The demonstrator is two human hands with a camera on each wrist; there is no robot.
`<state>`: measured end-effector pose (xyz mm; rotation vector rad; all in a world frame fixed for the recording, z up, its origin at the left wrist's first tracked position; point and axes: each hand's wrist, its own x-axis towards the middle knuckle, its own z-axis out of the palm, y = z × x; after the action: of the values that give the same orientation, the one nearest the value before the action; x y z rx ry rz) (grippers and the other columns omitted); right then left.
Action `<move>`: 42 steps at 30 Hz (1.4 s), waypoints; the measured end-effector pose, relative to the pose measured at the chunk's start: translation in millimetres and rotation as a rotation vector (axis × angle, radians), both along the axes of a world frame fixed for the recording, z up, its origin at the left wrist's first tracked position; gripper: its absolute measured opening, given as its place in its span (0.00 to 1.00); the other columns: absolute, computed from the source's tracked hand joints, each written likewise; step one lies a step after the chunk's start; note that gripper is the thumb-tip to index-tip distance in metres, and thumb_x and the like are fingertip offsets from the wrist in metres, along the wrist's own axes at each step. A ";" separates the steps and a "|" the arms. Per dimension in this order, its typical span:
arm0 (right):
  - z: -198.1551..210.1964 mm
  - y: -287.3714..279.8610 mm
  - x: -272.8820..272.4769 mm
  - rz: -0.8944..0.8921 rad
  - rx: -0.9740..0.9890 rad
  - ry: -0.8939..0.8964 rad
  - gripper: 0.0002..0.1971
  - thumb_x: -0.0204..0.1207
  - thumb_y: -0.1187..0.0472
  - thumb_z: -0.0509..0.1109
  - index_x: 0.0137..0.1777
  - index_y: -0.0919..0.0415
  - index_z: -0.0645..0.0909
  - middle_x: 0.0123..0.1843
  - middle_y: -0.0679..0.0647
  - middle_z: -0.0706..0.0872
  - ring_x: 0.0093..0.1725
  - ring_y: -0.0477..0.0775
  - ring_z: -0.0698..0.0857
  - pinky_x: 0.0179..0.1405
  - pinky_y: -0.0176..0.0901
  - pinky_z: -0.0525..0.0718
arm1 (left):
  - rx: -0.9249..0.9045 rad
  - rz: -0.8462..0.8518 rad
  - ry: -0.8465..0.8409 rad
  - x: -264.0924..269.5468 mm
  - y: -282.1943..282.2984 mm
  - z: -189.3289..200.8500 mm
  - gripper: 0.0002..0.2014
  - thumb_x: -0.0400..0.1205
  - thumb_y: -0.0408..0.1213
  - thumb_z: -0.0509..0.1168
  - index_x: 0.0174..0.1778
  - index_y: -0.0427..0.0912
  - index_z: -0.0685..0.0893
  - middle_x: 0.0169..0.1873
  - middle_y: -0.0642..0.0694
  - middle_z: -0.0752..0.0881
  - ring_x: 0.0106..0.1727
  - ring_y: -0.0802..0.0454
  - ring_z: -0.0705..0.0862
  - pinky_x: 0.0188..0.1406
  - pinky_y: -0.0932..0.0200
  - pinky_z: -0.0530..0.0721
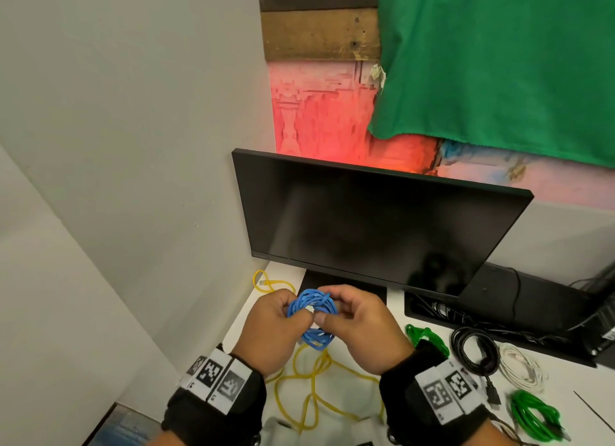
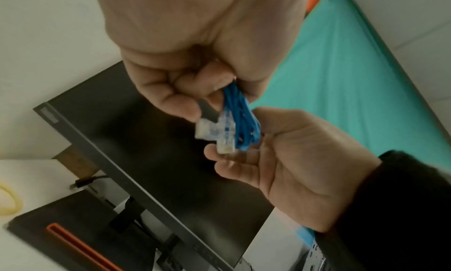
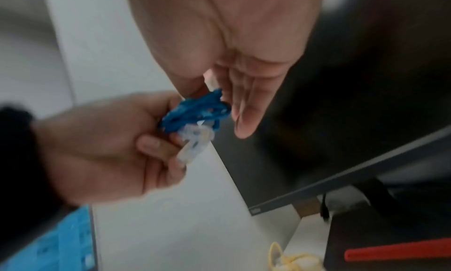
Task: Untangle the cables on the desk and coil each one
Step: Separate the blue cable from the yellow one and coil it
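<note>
Head view: left hand [image 1: 269,326] and right hand [image 1: 359,326] grip the coiled blue cable [image 1: 312,307] between them, above the desk [image 1: 565,389], in front of the monitor [image 1: 376,226]. A loose yellow cable [image 1: 312,382] sprawls below; 2 green coils, 1 black and 1 white lie to the right.

Left wrist view: fingers [image 2: 175,94] curl, pinching the blue strands by 2 clear plugs [image 2: 217,132].

Right wrist view, blurred: thumb and straightish fingers [image 3: 244,105] pinch the bundle.
</note>
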<state>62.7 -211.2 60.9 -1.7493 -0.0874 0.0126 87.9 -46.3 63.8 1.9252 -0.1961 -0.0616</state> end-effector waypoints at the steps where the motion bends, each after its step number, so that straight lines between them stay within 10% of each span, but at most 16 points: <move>1: -1.2 2.8 -2.1 -0.088 -0.132 -0.054 0.20 0.75 0.64 0.76 0.65 0.49 0.83 0.54 0.43 0.90 0.52 0.45 0.90 0.51 0.35 0.88 | 0.047 0.007 -0.017 -0.7 -1.5 -0.3 0.11 0.70 0.40 0.69 0.31 0.37 0.77 0.21 0.55 0.74 0.24 0.59 0.72 0.26 0.57 0.75; 7: 5.0 16.4 -14.0 -0.393 -0.634 -0.437 0.03 0.70 0.50 0.69 0.40 0.45 0.77 0.44 0.38 0.75 0.41 0.42 0.80 0.32 0.36 0.80 | 0.269 0.114 -0.072 3.6 -9.5 0.1 0.10 0.74 0.42 0.65 0.30 0.45 0.74 0.24 0.51 0.78 0.23 0.59 0.75 0.22 0.65 0.72; 11: 6.7 7.6 -10.9 -0.306 -0.579 -0.418 0.06 0.73 0.54 0.67 0.38 0.48 0.84 0.42 0.41 0.83 0.39 0.43 0.82 0.35 0.43 0.83 | 0.336 0.117 -0.049 9.4 -3.2 0.3 0.08 0.76 0.39 0.64 0.33 0.43 0.75 0.27 0.48 0.80 0.27 0.52 0.78 0.26 0.57 0.78; 15: 17.8 -12.9 -4.8 0.046 -0.217 0.005 0.05 0.76 0.55 0.72 0.40 0.46 0.85 0.36 0.50 0.90 0.38 0.49 0.90 0.50 0.53 0.87 | 0.068 0.105 0.094 19.5 13.3 3.7 0.14 0.77 0.32 0.67 0.27 0.46 0.75 0.25 0.44 0.77 0.26 0.46 0.81 0.22 0.52 0.85; 19: 23.5 -32.8 -7.9 0.176 -0.278 0.059 0.07 0.72 0.44 0.69 0.40 0.45 0.84 0.33 0.50 0.88 0.34 0.45 0.86 0.42 0.42 0.83 | 0.040 0.048 0.065 27.4 26.2 6.9 0.13 0.75 0.30 0.70 0.26 0.44 0.77 0.20 0.47 0.76 0.20 0.50 0.80 0.18 0.60 0.77; 27: 8.2 -19.5 -3.5 -0.288 -0.788 -0.285 0.05 0.82 0.56 0.70 0.47 0.49 0.86 0.41 0.41 0.79 0.42 0.43 0.78 0.42 0.35 0.73 | -0.452 -0.228 0.400 10.7 21.6 8.0 0.10 0.79 0.31 0.70 0.48 0.26 0.81 0.31 0.39 0.86 0.29 0.45 0.87 0.24 0.59 0.84; 32: -7.8 -3.9 1.1 -0.363 0.041 0.130 0.08 0.83 0.65 0.69 0.43 0.58 0.86 0.34 0.51 0.92 0.30 0.48 0.89 0.28 0.44 0.89 | -0.383 -0.279 0.401 -1.7 9.4 2.8 0.17 0.77 0.32 0.72 0.55 0.23 0.79 0.46 0.33 0.91 0.45 0.38 0.91 0.37 0.55 0.89; 42: -6.5 -5.0 -2.6 -0.153 0.586 0.414 0.11 0.76 0.67 0.64 0.47 0.68 0.88 0.48 0.68 0.89 0.47 0.65 0.88 0.52 0.62 0.86 | -0.242 -0.158 0.266 -0.3 5.2 -8.5 0.09 0.81 0.33 0.70 0.46 0.28 0.83 0.36 0.36 0.91 0.37 0.35 0.91 0.36 0.42 0.91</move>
<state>60.0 -216.1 54.4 -1.1352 0.3176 0.2160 87.6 -41.1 55.4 1.6393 -0.1677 -0.3804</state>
